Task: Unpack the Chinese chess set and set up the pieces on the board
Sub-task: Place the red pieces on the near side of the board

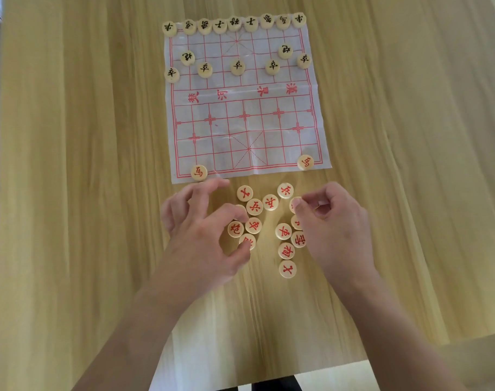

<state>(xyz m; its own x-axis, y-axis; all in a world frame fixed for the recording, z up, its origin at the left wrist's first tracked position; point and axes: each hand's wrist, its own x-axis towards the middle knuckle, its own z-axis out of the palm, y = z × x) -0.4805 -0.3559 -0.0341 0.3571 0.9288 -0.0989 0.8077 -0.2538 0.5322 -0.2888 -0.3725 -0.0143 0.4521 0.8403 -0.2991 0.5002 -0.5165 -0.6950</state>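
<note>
Both hands hover over the loose red pieces (270,221), which lie on the table (71,165) just off the near edge of the board (246,108). We see our right hand (333,221) pinching one red piece (294,204) between thumb and forefinger, at the right side of the cluster. Our left hand (201,232) is spread above the cluster's left side, thumb and forefinger curved toward a piece (247,241) and touching or nearly touching it; we cannot tell whether it is actually gripped. The other fingers reach toward the board's near edge.

Taking the board as our landmark: it is a thin translucent sheet with a red grid, lying flat, its near edge creased and slightly lifted. Along its far edge runs a full row of black pieces (233,24), with two more black pieces and five black soldiers a little nearer to us. Two red pieces stand on its near edge, one (199,172) toward the left corner, one (305,162) toward the right corner. Between them the near row is unoccupied, and the whole near half of the grid is open.

Left and right of the board we have wide bare tabletop. Nearer to us than the cluster, the table's near edge shows between the forearms.
</note>
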